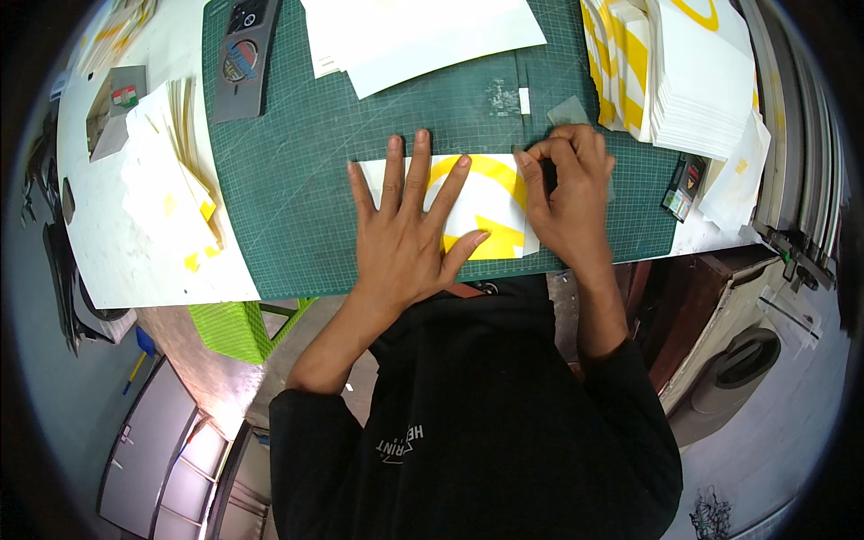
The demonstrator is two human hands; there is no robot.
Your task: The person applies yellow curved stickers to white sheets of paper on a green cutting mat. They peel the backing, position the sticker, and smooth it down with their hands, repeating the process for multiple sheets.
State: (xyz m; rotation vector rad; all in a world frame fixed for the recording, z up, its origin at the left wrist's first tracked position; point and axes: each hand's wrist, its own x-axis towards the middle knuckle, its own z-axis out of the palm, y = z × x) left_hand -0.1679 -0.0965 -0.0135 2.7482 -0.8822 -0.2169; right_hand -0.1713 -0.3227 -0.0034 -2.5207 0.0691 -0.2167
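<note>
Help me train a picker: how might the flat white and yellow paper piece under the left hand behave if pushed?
The paper piece looks thin, so probably light and bendable. Flat on the green gridded mat, it would likely slide, not tip, once released.

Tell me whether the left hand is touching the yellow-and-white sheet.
Touching. The head view shows the left hand spread flat, palm down, across the yellow-and-white sheet, with no gap visible between them.

Workshop, probably: cutting mat (pixel 297 216), paper stacks (pixel 702 85)
</note>
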